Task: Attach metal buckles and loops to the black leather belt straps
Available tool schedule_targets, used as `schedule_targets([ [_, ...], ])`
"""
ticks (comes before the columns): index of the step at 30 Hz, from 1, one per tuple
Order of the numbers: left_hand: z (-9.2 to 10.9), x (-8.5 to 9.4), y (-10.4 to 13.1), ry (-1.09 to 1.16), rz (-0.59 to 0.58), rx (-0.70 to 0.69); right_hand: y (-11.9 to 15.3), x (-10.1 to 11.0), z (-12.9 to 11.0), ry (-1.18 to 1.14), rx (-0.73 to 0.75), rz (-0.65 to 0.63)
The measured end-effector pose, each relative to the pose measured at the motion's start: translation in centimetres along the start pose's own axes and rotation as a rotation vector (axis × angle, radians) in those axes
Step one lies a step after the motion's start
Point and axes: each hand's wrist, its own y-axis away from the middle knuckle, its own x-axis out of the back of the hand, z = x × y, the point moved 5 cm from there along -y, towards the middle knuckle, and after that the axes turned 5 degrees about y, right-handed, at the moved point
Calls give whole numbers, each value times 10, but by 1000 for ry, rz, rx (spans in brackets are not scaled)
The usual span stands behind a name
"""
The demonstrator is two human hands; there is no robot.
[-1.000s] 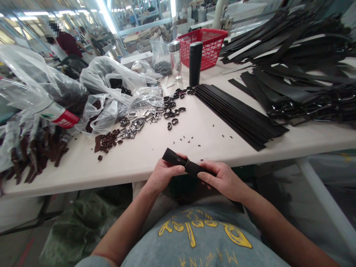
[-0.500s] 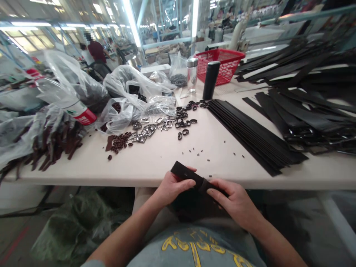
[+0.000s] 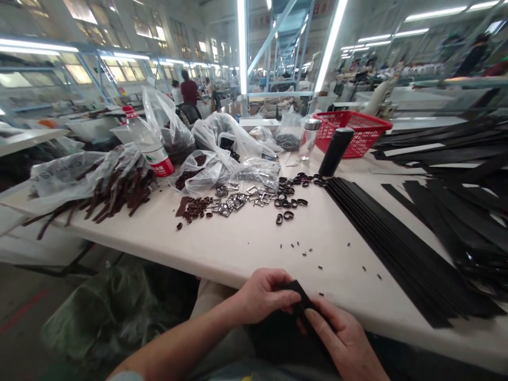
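Both hands are closed on a black belt strap (image 3: 298, 289) at the near table edge. My left hand (image 3: 266, 296) pinches it near its upper end, thumb on top. Lower on the strap, my right hand (image 3: 337, 328) grips it with the thumb pressed on its face. The two hands are close together, and the fingers hide much of the strap between them. Small dark bits (image 3: 320, 268) lie on the tabletop just beyond. Farther off are black belt loops (image 3: 289, 215), metal buckle frames (image 3: 234, 203) and brown loops (image 3: 198, 207).
A stack of black straps (image 3: 381, 243) lies to the right, with more dark straps (image 3: 440, 222) beyond. At the back stand a black flask (image 3: 336, 152), a glass bottle (image 3: 308, 142) and a red basket (image 3: 357, 129). Plastic bags (image 3: 226, 137) and a plastic bottle (image 3: 153, 148) are at left.
My view has turned and tilted, so the table appears slanted. My left hand has come closer to my right hand along the strap, and the strap now points more steeply away.
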Motion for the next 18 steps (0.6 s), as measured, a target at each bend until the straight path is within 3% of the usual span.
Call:
schedule_targets([
  [4, 36, 28, -29, -274, 5, -163, 2, 7, 4, -5, -50, 113],
  [6, 67, 52, -55, -609, 124, -329, 4, 11, 6, -12, -59, 160],
  [8, 95, 75, -84, -1087, 296, -438, 6, 11, 9, -22, -63, 186],
  [11, 119, 100, -126, -1284, 385, -430, 9, 10, 14, -39, -60, 218],
  [14, 127, 107, -154, -1416, 379, -405, 12, 8, 20, -48, -47, 241],
  [18, 123, 99, -174, -1572, 300, -344, 13, 6, 28, -42, -41, 176],
])
